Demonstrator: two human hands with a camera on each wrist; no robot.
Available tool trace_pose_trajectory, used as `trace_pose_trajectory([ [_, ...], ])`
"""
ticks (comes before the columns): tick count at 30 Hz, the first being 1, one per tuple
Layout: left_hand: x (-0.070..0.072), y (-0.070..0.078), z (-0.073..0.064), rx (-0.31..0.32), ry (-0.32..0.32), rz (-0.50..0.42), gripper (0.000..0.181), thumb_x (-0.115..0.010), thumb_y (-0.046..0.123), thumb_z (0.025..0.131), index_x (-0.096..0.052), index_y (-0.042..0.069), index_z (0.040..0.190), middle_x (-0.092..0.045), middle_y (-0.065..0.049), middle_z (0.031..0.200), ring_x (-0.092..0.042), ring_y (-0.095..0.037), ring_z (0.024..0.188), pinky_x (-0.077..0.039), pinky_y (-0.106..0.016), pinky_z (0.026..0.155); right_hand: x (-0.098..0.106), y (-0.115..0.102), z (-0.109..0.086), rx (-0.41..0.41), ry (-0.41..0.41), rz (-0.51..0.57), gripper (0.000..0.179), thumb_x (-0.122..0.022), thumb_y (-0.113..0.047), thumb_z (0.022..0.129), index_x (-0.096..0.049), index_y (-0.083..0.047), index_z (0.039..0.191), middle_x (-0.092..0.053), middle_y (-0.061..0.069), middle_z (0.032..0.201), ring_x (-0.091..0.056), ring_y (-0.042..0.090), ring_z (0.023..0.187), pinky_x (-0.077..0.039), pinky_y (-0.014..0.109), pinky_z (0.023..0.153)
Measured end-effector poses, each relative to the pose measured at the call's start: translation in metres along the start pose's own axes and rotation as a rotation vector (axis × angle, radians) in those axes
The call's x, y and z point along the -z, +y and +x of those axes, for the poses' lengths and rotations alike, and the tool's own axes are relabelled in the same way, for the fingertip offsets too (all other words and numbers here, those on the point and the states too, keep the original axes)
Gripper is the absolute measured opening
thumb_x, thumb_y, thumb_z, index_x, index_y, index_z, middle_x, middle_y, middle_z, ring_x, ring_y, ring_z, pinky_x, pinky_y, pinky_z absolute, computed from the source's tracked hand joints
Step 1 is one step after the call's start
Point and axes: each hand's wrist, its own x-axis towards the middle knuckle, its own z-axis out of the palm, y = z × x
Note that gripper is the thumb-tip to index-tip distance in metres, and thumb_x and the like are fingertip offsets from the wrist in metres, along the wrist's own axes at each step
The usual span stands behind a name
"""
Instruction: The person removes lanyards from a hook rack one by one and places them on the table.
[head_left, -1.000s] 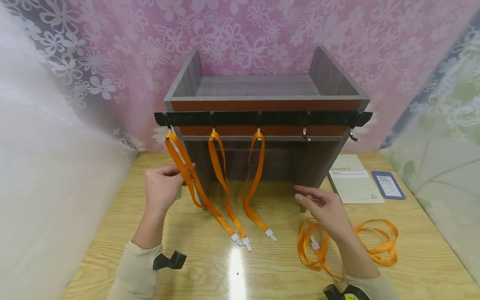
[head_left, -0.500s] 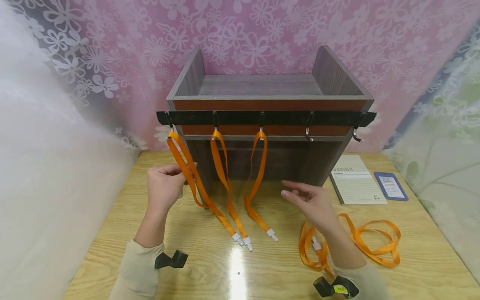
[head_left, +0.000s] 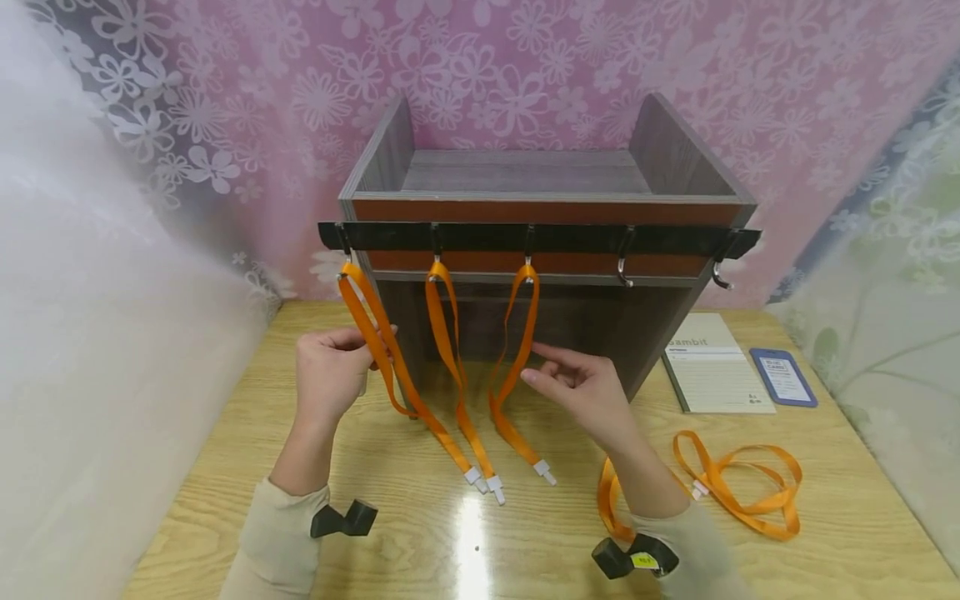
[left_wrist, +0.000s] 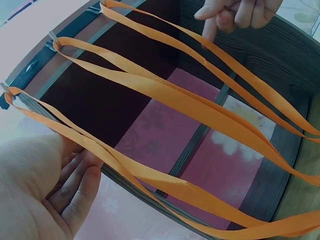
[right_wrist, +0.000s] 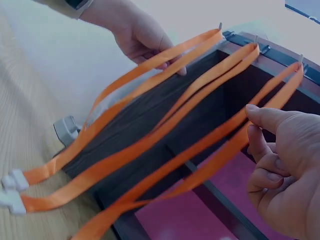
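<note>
Over the desk (head_left: pixel 405 550), the right grip (head_left: pixel 588 390) — narrowly parted — reaches at the third lanyard (head_left: pixel 532 312), a light pinch likely next; left grip's (head_left: pixel 330 371) hold unclear.

From above the near side, the head view looks forward and down, farthest back, over the worktop (head_left: pixel 397 546) and shelf unit (head_left: pixel 547 209). The left wrist view, close by the left hand (head_left: pixel 332 372), is rolled sideways and faces far and right, towards the right hand (head_left: pixel 588 392). The right wrist view, also close, is rolled the opposite way, facing far and left. All three share the hanging lanyards (left_wrist: pixel 200 116).
</note>
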Motion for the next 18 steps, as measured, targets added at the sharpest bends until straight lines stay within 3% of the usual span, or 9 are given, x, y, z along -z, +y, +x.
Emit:
trace_pose_trajectory([
  [5,-0.001,-0.003,-0.002,-0.013,-0.005,-0.025,0.028,-0.085,0.03,0.081,-0.08,0.003,0.074,-0.067,0.008,0.054,-0.06,-0.015,0.045,-0.042,-0.026,0.039,-0.012,-0.001,0.008,0.058,0.023,-0.011,0.028,-0.078,-0.015,0.088,-0.075,-0.002,0.113,-0.064,-0.003,0.073,-0.033,0.006,0.051,-0.032,0.021,0.05],
  [12,-0.002,-0.004,-0.003,0.013,-0.003,-0.02,0.029,-0.086,0.032,0.08,-0.081,0.004,0.076,-0.068,0.009,0.056,-0.059,-0.014,0.047,-0.039,-0.025,0.039,-0.025,-0.008,0.014,0.072,0.034,-0.013,0.023,-0.079,-0.016,0.088,-0.077,-0.005,0.108,-0.056,-0.001,0.065,-0.029,0.007,0.049,-0.025,0.021,0.048],
  [18,-0.001,0.0,-0.001,0.004,-0.003,-0.047,0.033,-0.085,0.031,0.08,-0.08,-0.001,0.075,-0.066,0.011,0.053,-0.057,-0.013,0.044,-0.038,-0.025,0.038,-0.034,-0.011,0.02,0.092,0.044,-0.022,0.018,-0.078,-0.018,0.089,-0.079,-0.005,0.102,-0.074,0.008,0.086,-0.03,0.008,0.048,-0.026,0.021,0.047],
])
